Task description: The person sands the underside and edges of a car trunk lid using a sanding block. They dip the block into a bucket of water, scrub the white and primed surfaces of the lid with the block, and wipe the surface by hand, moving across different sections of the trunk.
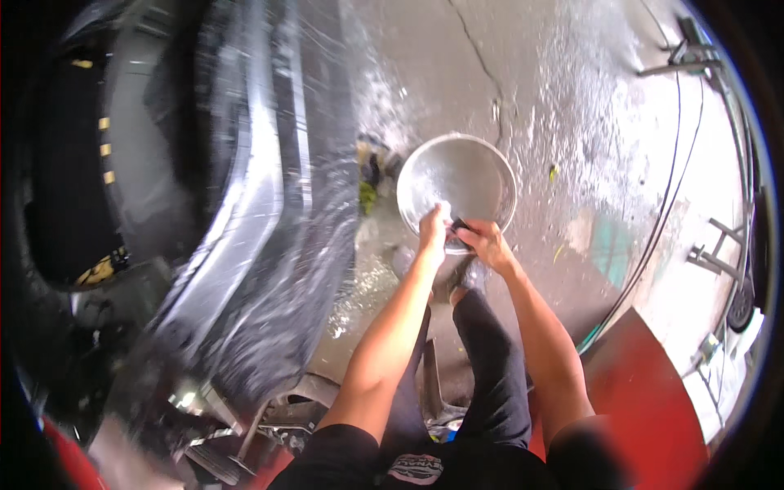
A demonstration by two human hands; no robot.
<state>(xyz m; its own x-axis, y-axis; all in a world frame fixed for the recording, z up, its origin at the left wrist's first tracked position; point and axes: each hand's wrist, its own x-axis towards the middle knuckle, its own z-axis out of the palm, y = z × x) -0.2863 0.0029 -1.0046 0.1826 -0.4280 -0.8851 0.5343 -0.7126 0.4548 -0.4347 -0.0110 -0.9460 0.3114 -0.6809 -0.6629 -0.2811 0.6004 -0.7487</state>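
Both my hands are together over the near rim of a round, pale bucket [482, 175] on the wet floor. The fingers of my right hand [487, 243] are closed on a small dark, flat piece [460, 224], whose kind I cannot make out. My left hand [433, 227] is beside it, fingers bent and pressed together at the piece's left side. Glare washes out its fingertips, so what they hold does not show. The bucket's inside looks shiny and pale.
To the left stands a vehicle body panel [263, 155] with plastic sheeting [278, 302] around it. Dark cables [665, 204] run along the wet concrete floor [563, 114] at right, near a metal stand [719, 249]. A red surface [637, 384] lies at the lower right.
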